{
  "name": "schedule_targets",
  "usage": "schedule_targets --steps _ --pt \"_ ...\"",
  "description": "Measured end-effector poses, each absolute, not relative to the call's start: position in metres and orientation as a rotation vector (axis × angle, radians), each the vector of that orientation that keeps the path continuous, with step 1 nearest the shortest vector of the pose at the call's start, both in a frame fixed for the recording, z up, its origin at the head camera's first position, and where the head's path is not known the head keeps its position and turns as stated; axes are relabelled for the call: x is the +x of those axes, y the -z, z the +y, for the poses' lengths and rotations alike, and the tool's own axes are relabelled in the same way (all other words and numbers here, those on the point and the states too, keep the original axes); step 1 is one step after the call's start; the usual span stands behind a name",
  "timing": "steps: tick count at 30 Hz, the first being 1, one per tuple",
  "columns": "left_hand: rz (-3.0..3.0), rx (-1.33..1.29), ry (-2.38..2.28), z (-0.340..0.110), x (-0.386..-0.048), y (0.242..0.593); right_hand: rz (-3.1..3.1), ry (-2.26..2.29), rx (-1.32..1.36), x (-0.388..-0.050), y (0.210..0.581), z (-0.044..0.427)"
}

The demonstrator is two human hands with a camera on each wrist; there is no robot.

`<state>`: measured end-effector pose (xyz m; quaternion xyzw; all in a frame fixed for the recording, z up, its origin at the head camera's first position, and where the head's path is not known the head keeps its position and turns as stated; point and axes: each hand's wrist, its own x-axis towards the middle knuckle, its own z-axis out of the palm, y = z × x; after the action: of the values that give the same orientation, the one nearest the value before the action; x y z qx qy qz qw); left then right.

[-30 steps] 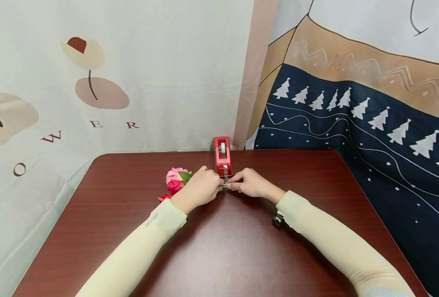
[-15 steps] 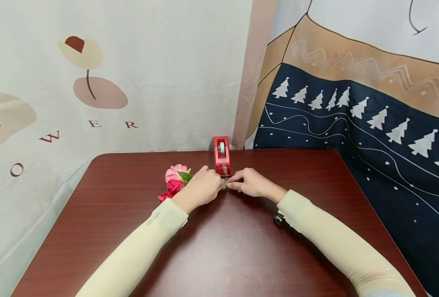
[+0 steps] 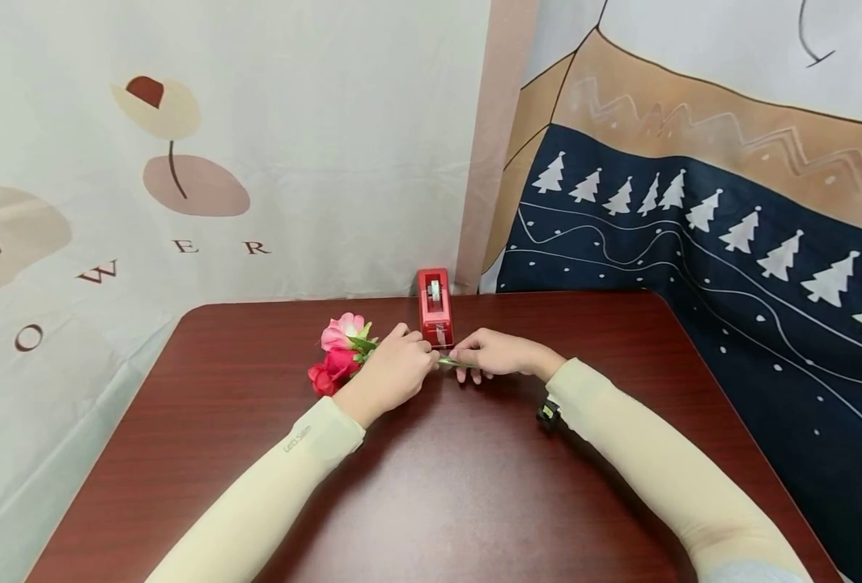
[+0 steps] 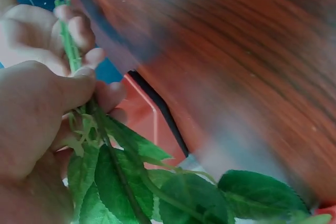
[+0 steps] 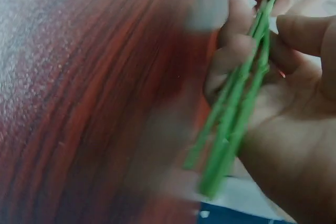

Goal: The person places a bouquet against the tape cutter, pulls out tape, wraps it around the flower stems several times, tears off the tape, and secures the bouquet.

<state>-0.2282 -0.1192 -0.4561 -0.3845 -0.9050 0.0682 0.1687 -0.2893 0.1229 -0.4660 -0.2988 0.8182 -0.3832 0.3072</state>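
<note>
My left hand (image 3: 394, 368) grips the green stems of a small bunch of artificial roses, with the pink rose (image 3: 341, 331) and red roses (image 3: 339, 363) lying to its left. In the left wrist view, green leaves (image 4: 126, 182) hang below that hand. My right hand (image 3: 499, 353) is at the cut end of the stems. The right wrist view shows the green stems (image 5: 231, 108) lying across its palm, with its fingers curled around them. Just behind both hands stands a red tape dispenser (image 3: 435, 308); whether tape is on the stems cannot be told.
The dark red-brown table (image 3: 445, 502) extends toward me and to both sides. Behind it hang a pale curtain (image 3: 343, 146) with printed flowers and letters, and a navy and tan cloth (image 3: 620, 251) with white trees.
My right hand has turned from a fingertip pinch near the dispenser to lying along the stems, its fingers lower. The roses have shifted slightly and more of their heads shows.
</note>
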Motion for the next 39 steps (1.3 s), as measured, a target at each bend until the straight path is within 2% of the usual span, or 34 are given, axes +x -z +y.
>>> schedule_targets --steps 8,18,28,33,39 --pt "-2.497 -1.107 -0.239 -0.123 -0.230 0.461 2.108 1.093 -0.711 -0.293 0.471 0.123" --pt "-2.606 -1.048 -0.160 -0.121 -0.226 0.454 2.476 0.937 -1.004 -0.278 0.473 0.116" --pt "-3.030 -1.015 0.249 -0.125 -0.235 0.431 2.676 0.815 -1.264 -0.270 0.473 0.114" --pt "-3.056 -1.003 0.391 -0.126 -0.242 0.430 2.727 0.778 -1.253 -0.266 0.476 0.115" --pt "-3.013 -0.992 0.307 -0.124 -0.242 0.437 2.709 0.813 -1.220 -0.268 0.476 0.116"
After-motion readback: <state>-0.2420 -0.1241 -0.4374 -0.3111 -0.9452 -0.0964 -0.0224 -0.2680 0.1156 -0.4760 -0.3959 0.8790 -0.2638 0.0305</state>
